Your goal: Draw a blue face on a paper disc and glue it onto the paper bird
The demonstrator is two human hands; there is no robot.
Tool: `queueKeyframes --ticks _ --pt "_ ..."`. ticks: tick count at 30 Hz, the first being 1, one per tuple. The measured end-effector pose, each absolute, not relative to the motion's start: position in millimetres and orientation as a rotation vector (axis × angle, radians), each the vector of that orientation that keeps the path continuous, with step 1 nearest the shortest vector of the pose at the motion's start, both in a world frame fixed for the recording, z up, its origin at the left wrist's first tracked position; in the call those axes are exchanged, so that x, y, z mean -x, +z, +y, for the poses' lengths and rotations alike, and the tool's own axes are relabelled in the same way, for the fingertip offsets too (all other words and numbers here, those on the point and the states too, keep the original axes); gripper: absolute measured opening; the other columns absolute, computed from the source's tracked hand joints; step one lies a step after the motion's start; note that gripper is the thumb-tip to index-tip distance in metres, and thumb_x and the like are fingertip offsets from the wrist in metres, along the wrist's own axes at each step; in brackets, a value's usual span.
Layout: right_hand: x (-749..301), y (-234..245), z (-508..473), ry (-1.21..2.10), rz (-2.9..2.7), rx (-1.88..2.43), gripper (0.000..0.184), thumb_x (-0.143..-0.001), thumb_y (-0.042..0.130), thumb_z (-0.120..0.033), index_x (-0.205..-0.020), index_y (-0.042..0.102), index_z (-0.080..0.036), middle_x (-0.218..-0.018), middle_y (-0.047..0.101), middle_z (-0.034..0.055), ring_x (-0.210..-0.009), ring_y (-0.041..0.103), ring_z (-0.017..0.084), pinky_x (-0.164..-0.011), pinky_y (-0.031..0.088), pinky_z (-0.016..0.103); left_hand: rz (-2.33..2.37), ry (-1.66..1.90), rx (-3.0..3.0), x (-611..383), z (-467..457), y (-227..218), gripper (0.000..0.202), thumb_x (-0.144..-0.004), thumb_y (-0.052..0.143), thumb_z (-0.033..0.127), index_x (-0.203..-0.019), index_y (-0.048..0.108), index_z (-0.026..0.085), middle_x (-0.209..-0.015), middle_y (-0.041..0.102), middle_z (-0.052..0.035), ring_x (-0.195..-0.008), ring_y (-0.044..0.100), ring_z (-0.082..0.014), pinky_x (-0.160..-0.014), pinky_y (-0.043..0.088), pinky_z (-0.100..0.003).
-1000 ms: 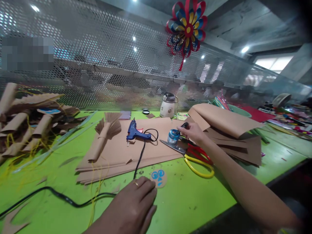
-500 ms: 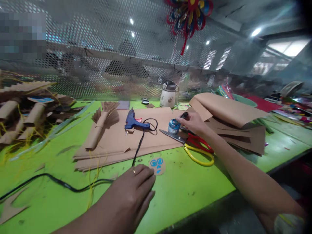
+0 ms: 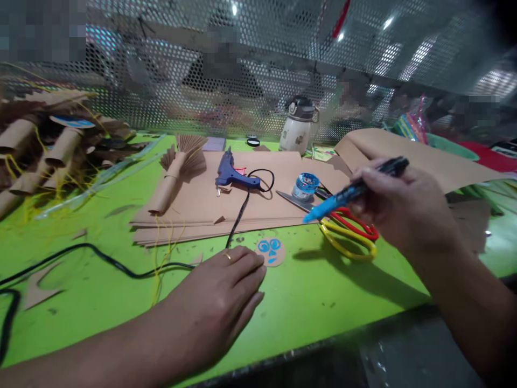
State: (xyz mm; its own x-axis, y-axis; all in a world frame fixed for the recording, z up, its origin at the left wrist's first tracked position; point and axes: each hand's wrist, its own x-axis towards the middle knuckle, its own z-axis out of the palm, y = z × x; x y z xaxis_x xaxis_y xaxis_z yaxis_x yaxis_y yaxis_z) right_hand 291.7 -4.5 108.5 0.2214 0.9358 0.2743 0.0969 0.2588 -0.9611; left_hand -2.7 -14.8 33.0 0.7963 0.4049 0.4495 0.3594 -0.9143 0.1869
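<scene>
My left hand [image 3: 224, 293] lies flat on the green table, fingers stretched out, fingertips at the edge of a small round piece of brown paper [image 3: 281, 260] with blue painted eyes and marks. My right hand [image 3: 398, 207] grips a dark marker pen [image 3: 359, 186], its front end coated in blue paint and pointing left, in the air above the scissors. Below it are large scissors [image 3: 349, 245] with red and yellow handles. An open jar of blue paint [image 3: 306, 186] stands beside the blades on stacked brown paper [image 3: 194, 207].
A blue glue gun [image 3: 236, 178] rests on the stack, its black cord [image 3: 100, 256] crossing the table. A rolled paper figure [image 3: 169, 183] lies to its left. Behind stand a white bottle [image 3: 297, 129] and metal mesh [image 3: 161, 64]. More paper rolls [image 3: 64, 145] are piled left.
My right hand has lifted the marker pen out of the paint jar and brought it nearer and to the right. The left hand stays beside the paper disc. The view has tilted down.
</scene>
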Motion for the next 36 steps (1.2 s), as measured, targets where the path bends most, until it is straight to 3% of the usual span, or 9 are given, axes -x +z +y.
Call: queueKeyframes --ticks 5,10,19,36 --pt "-279.7 69.3 -26.6 1.150 -1.121 1.222 0.025 -0.081 0.089 -0.043 -0.087 0.075 -0.023 -0.058 0.067 0.0001 -0.047 0.062 0.015 -0.039 0.046 0.024 0.651 0.760 -2.928 -0.5 -16.4 35.0 0.035 -0.109 0.043 0.019 -0.108 0.076 0.010 -0.109 0.078 -0.0134 -0.099 0.069 -0.0278 -0.088 0.060 -0.043" --pt "-279.1 55.6 -27.4 1.242 -1.181 1.266 0.024 -0.088 0.084 -0.045 -0.088 0.072 -0.023 -0.060 0.068 -0.0005 -0.047 0.060 0.013 -0.042 0.049 0.024 0.664 0.864 -2.975 -2.6 -15.4 31.0 0.037 -0.110 0.043 0.017 -0.110 0.078 0.007 -0.110 0.080 -0.0125 -0.099 0.068 -0.0266 -0.091 0.058 -0.040" --pt "-281.3 49.1 -29.6 1.131 -1.307 1.295 0.015 -0.092 0.081 -0.041 -0.091 0.074 -0.028 -0.064 0.072 -0.0018 -0.051 0.064 0.013 -0.048 0.055 0.022 0.666 0.849 -2.924 -3.9 -12.5 24.7 0.042 -0.110 0.040 0.016 -0.103 0.080 0.008 -0.104 0.080 -0.0115 -0.097 0.067 -0.0258 -0.090 0.058 -0.039" --pt "-280.6 51.6 -27.9 1.091 -1.457 1.320 0.016 -0.096 0.077 -0.037 -0.089 0.070 -0.024 -0.065 0.073 -0.0031 -0.050 0.066 0.009 -0.048 0.055 0.015 0.706 0.867 -2.956 -5.5 -13.5 25.6 0.041 -0.110 0.040 0.017 -0.107 0.080 0.007 -0.106 0.080 -0.0118 -0.098 0.068 -0.0261 -0.090 0.058 -0.038"
